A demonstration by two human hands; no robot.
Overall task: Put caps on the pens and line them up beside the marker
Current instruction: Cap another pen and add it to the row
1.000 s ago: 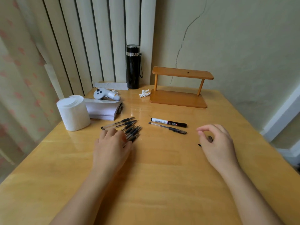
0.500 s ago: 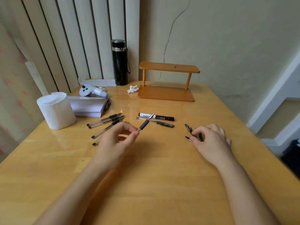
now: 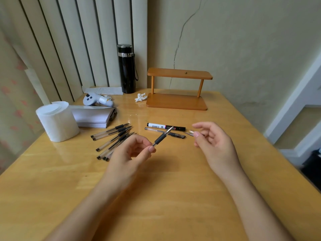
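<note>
Since prev frame right hand (image 3: 214, 145) lifted w/ pen cap (image 3: 191, 132) pinched, cap mostly hidden, blurred. Left hand (image 3: 132, 152) grips uncapped pen (image 3: 162, 136) above worktop (image 3: 156, 197) mid; marker (image 3: 165, 126) just beyond.

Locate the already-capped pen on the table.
In the head view, the capped pen lies mid-table, right beside the marker on its near side, parallel to it, right of the pile of uncapped pens.
</note>
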